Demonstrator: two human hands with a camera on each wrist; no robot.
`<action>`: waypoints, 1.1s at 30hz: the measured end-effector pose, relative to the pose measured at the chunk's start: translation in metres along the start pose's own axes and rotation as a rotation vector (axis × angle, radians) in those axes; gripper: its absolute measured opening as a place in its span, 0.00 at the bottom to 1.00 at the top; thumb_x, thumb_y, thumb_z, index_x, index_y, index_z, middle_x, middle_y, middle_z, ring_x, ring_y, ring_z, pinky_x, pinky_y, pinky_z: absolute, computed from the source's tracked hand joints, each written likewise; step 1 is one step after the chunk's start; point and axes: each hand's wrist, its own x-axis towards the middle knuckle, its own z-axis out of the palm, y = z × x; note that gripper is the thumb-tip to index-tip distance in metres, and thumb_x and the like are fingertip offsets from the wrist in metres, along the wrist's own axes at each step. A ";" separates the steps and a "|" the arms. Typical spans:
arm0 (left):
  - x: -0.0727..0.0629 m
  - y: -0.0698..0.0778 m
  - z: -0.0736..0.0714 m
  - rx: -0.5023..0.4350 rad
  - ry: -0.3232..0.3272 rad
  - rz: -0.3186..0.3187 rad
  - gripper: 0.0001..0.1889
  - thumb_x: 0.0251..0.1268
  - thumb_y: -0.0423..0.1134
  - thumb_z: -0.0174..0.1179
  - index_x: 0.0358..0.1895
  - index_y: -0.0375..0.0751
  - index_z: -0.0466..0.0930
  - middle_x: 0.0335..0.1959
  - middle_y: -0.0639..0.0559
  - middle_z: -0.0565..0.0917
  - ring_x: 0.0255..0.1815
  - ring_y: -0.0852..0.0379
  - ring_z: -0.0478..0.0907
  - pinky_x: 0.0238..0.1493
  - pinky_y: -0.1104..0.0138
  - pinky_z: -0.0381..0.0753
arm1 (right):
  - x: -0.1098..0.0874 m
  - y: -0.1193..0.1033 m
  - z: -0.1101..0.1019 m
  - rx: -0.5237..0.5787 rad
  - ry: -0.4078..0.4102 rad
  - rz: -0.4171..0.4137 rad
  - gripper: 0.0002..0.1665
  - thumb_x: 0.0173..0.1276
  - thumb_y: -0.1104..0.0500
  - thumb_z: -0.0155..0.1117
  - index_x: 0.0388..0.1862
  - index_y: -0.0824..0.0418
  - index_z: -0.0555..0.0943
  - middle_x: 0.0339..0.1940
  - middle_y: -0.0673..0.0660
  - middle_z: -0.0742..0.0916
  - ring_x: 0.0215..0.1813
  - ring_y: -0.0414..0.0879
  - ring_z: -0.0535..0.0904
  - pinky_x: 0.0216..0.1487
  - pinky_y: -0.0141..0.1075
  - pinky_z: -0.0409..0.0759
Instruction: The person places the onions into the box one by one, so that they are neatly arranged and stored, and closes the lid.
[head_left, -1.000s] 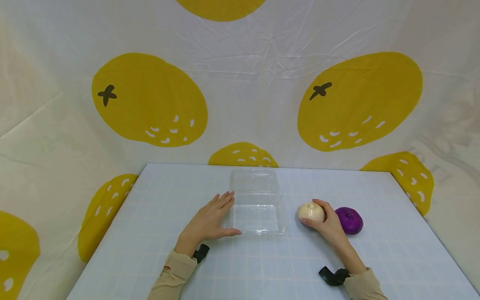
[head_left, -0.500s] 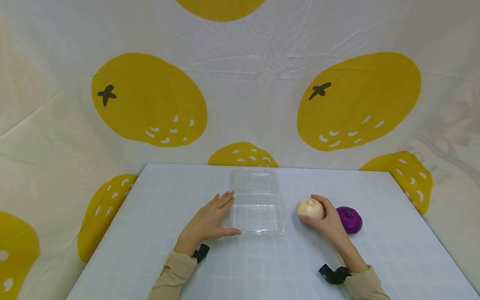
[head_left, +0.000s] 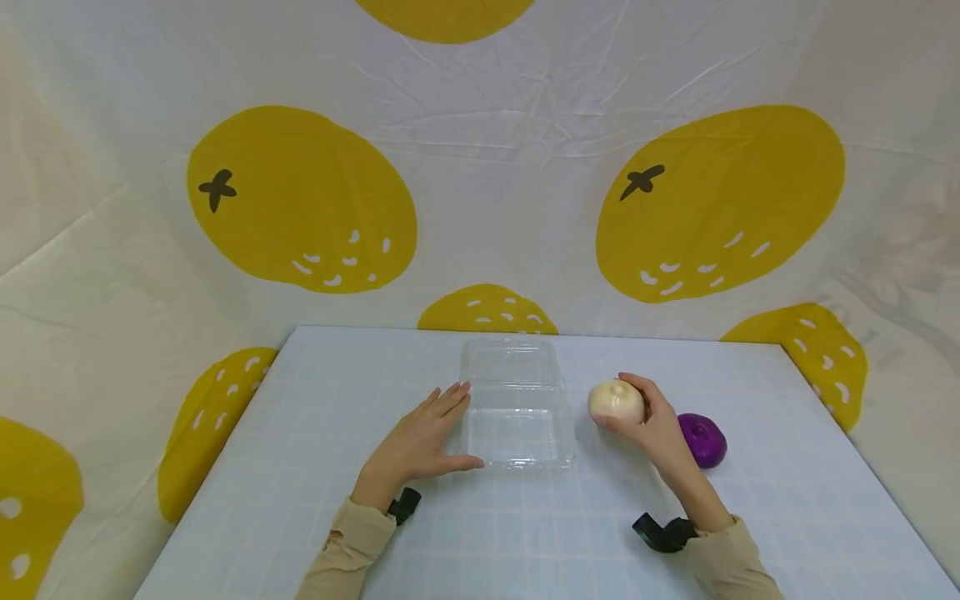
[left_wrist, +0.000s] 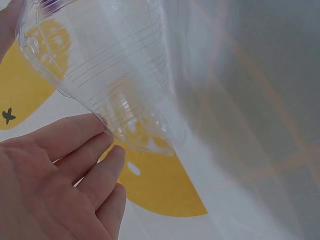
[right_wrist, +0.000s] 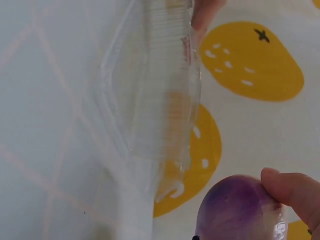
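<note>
In the head view my right hand [head_left: 651, 425] grips a turnip [head_left: 615, 402], cream on top, with thumb and fingers around its sides; it looks raised off the table. The right wrist view shows the turnip's purple underside [right_wrist: 232, 210]. A clear plastic clamshell box [head_left: 517, 433] lies unfolded at mid-table, its lid half toward the back. Along the box's left side rests my left hand [head_left: 412, 442], fingers extended and thumb spread. The left wrist view shows those fingertips [left_wrist: 102, 127] against the plastic rim.
A second round vegetable [head_left: 702, 440], deep purple with a dimple on top, sits on the table right of my right hand. The table [head_left: 247, 500] has a pale checked cover. Behind it hangs a cloth [head_left: 502, 208] printed with yellow fruit.
My right hand has carried the turnip up and slightly left, away from the purple vegetable. The left hand and the box stay where they were.
</note>
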 end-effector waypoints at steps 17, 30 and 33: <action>0.000 0.000 0.001 0.011 0.011 0.003 0.53 0.57 0.70 0.62 0.74 0.30 0.61 0.77 0.41 0.60 0.77 0.48 0.57 0.77 0.53 0.53 | 0.014 -0.025 0.022 0.066 -0.047 -0.044 0.48 0.59 0.57 0.77 0.74 0.61 0.62 0.72 0.61 0.69 0.69 0.55 0.65 0.68 0.47 0.71; 0.001 0.001 0.000 0.013 0.019 0.012 0.53 0.57 0.69 0.62 0.73 0.29 0.62 0.77 0.41 0.61 0.77 0.47 0.58 0.77 0.53 0.54 | 0.024 -0.037 0.053 0.104 -0.097 -0.120 0.44 0.57 0.61 0.77 0.70 0.63 0.66 0.68 0.61 0.73 0.65 0.55 0.69 0.64 0.47 0.73; 0.001 0.001 0.000 0.012 0.019 0.013 0.53 0.57 0.69 0.63 0.73 0.29 0.62 0.76 0.41 0.61 0.77 0.47 0.58 0.77 0.53 0.54 | 0.025 -0.041 0.061 0.099 -0.110 -0.124 0.44 0.58 0.60 0.76 0.70 0.63 0.66 0.68 0.62 0.73 0.65 0.56 0.69 0.64 0.51 0.74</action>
